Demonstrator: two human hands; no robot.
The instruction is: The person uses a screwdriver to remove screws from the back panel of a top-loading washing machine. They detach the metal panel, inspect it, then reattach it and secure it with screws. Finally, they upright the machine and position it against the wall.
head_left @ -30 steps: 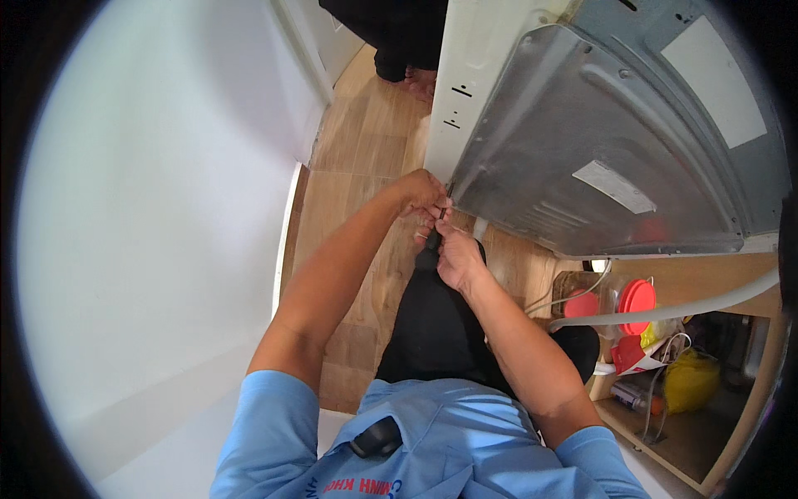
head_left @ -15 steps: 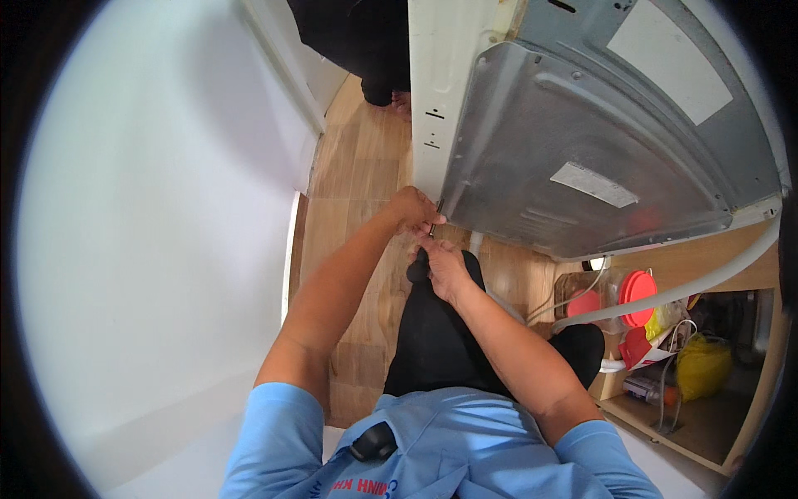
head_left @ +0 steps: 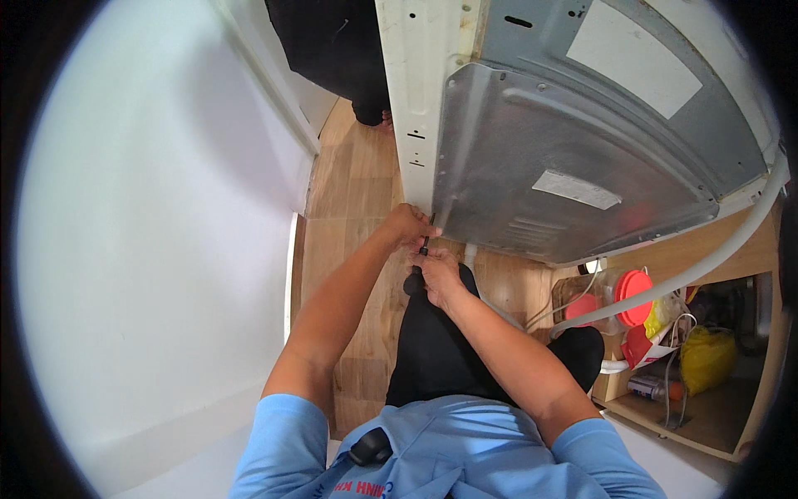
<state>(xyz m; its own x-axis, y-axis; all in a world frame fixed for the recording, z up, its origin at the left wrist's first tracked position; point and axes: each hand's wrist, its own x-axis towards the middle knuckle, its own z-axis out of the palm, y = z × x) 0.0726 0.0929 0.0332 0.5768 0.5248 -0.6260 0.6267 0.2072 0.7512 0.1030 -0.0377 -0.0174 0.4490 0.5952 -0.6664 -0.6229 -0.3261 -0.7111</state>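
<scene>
A thin dark screwdriver [head_left: 425, 247] points up toward the lower left corner of a metal back panel [head_left: 490, 179] on a large white appliance. My right hand [head_left: 442, 279] is closed around its lower end, where the handle is mostly hidden by the fingers. Just above, my left hand [head_left: 406, 226] pinches the shaft close to the appliance's white corner edge [head_left: 418, 179]. Whether the tip sits in a screw cannot be made out, as the left fingers cover it.
A grey hose [head_left: 706, 287] curves along the appliance's right side. Right of my knee, jars with red lids [head_left: 634, 298] and a yellow bag [head_left: 706, 359] sit by an open wooden cabinet [head_left: 715, 428]. A white wall [head_left: 158, 249] rises at left. Another person's dark-clothed leg [head_left: 337, 54] stands beyond.
The appliance and panel appear shifted left and slightly down in view. My hands stay together on the screwdriver at the panel's corner, a little lower than before.
</scene>
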